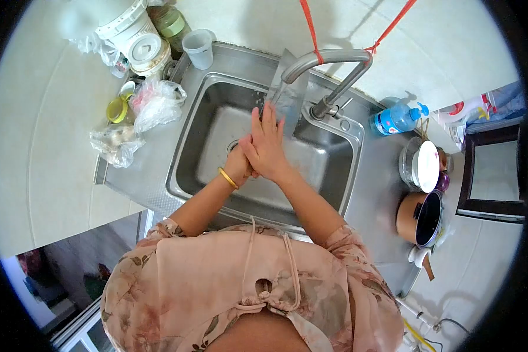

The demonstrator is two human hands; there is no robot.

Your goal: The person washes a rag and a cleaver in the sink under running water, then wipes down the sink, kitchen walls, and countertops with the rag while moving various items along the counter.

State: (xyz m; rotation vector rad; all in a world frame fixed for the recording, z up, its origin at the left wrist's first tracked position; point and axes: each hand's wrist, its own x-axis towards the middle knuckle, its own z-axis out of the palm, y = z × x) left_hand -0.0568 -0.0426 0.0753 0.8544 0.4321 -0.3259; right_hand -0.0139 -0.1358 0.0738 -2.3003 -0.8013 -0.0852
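Palm against palm, a person's right hand [268, 146], fingers extended and slightly parted, overlaps the left hand [238, 163], whose curl cannot be told where it is hidden; neither holds an object. Both are over a stainless-steel sink [188, 154], just on the near side of an arched faucet [334, 56]. Keeping them low, well inside the rim, with the gold bangle [227, 178] clear of the fingers, would be the tidier way to work. At far left stand a translucent plastic cup [199, 51], a green-tinted jar [169, 22] and a white bucket [123, 26]; a clear plastic bag [116, 145] nearer by shows pale lumps inside. Across the steel surface [378, 176], at right, a pump bottle [394, 121] contains blue liquid, near a white bowl [426, 166] and a copper-colored pot [408, 216], its contents too dark to tell.
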